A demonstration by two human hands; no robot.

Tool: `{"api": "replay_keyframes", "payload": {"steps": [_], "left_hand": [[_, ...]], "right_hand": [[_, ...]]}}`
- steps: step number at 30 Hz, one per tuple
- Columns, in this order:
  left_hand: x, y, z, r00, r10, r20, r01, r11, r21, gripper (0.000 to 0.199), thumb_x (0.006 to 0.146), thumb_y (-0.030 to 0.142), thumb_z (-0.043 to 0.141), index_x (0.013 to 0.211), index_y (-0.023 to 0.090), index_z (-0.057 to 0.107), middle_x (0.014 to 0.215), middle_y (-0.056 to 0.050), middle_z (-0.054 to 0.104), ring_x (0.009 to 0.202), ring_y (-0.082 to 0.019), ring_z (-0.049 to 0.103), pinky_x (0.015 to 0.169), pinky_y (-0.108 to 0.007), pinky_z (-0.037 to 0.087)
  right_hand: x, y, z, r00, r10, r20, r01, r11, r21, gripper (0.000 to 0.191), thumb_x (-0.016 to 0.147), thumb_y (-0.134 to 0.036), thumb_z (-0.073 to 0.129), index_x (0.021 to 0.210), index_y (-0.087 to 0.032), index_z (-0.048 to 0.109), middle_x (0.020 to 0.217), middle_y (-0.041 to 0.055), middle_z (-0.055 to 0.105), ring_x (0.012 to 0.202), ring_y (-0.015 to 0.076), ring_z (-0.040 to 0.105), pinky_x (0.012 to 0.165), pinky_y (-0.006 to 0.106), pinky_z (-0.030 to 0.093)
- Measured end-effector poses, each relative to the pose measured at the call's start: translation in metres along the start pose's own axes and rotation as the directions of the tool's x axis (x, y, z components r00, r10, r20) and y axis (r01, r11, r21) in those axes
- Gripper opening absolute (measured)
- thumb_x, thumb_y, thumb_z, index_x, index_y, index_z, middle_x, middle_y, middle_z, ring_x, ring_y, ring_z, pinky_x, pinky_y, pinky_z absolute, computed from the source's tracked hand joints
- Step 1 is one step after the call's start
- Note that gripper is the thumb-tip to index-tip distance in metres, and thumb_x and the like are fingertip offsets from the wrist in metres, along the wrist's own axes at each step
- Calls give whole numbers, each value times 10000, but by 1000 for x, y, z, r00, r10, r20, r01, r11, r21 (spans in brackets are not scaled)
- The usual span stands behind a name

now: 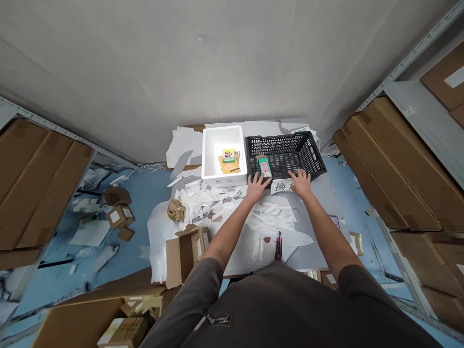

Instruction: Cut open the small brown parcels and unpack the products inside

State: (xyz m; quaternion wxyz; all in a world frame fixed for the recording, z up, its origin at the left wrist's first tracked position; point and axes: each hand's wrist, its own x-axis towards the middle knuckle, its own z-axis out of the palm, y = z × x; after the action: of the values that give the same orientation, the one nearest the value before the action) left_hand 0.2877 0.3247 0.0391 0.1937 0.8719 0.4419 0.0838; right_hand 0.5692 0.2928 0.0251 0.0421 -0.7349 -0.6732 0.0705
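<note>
My left hand (256, 187) rests with spread fingers at the near left corner of a black plastic crate (286, 141). On the crate's near rim, farther right, lies my right hand (301, 183), its fingers apart too. Neither hand holds an object. Inside the crate, at its left, is a green and pink packet (265, 167), just beyond my left hand. A white foam box (208, 153) stands against the crate's left side, holding a yellow and green small box (228, 155) on top of orange-yellow packets (230, 167).
Scraps of white paper (195, 198) and crumpled brown paper (176, 210) litter the table. An open cardboard box (174, 261) sits at the near left, a red and black tool (278, 246) at the near edge. Cartons (391, 164) fill shelves on both sides.
</note>
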Motion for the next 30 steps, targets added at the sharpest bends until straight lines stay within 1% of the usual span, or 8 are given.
{"api": "replay_keyframes", "payload": {"steps": [4, 9, 13, 17, 21, 23, 26, 30], "left_hand": [[-76, -24, -35, 992, -79, -97, 77, 997, -25, 892, 859, 198, 821, 1666, 355, 477, 1785, -121, 338, 1678, -456, 154, 1325, -714, 108], [-246, -75, -62, 937, -326, -122, 328, 945, 1, 858, 877, 202, 792, 1669, 301, 476, 1771, -141, 352, 1666, -464, 182, 1314, -654, 259], [-391, -107, -49, 893, -450, -23, 450, 893, -6, 727, 899, 196, 752, 1596, 285, 568, 1684, -135, 470, 1613, -400, 327, 1311, -570, 343], [-489, -119, -15, 882, -458, 112, 469, 875, -117, 660, 806, 223, 869, 1444, 238, 700, 1611, -166, 526, 1607, -435, 348, 1318, -575, 334], [-528, -122, 14, 859, -482, 171, 509, 840, -190, 543, 760, 277, 938, 1278, 243, 779, 1545, -158, 583, 1644, -482, 265, 1310, -631, 303], [-530, -122, 23, 864, -468, 185, 499, 844, -198, 439, 785, 267, 917, 1207, 236, 800, 1492, -145, 627, 1659, -458, 241, 1312, -604, 306], [-526, -118, 29, 886, -441, 144, 463, 858, -223, 239, 874, 198, 814, 1112, 225, 820, 1339, -133, 719, 1664, -396, 261, 1308, -559, 322], [-522, -103, 23, 888, -459, 40, 456, 863, -219, 231, 1005, 147, 626, 1077, 242, 824, 1155, -130, 771, 1649, -349, 310, 1271, -581, 352]], "right_hand": [[-34, -77, -21, 988, -128, -84, 134, 988, 71, 755, 892, -225, 703, 1629, -269, 542, 1655, 178, 470, 1589, 467, 282, 1272, 721, 219], [-117, -217, -7, 938, -340, -71, 346, 903, 255, 703, 953, -232, 646, 1645, -255, 527, 1702, 151, 413, 1627, 463, 219, 1305, 700, 207], [-202, -337, 40, 846, -533, -19, 485, 753, 445, 683, 983, -282, 667, 1649, -280, 521, 1708, 116, 411, 1618, 420, 270, 1327, 642, 273], [-273, -413, 85, 733, -676, 76, 542, 648, 535, 597, 965, -292, 729, 1554, -278, 634, 1659, 126, 478, 1569, 380, 388, 1314, 594, 349], [-310, -418, 114, 721, -651, 237, 512, 731, 451, 650, 781, -283, 935, 1394, -185, 740, 1754, 183, 362, 1655, 480, 215, 1322, 685, 253], [-321, -409, 125, 745, -595, 303, 463, 787, 408, 681, 739, -298, 977, 1368, -183, 742, 1809, 183, 249, 1675, 486, 154, 1329, 702, 193], [-335, -403, 136, 792, -479, 378, 350, 864, 361, 662, 760, -291, 969, 1366, -175, 730, 1835, 193, 135, 1681, 473, 150, 1315, 691, 229], [-345, -409, 135, 872, -346, 347, 229, 914, 335, 396, 811, -246, 929, 1170, -147, 793, 1838, 196, 108, 1666, 496, 187, 1283, 678, 310]]}}
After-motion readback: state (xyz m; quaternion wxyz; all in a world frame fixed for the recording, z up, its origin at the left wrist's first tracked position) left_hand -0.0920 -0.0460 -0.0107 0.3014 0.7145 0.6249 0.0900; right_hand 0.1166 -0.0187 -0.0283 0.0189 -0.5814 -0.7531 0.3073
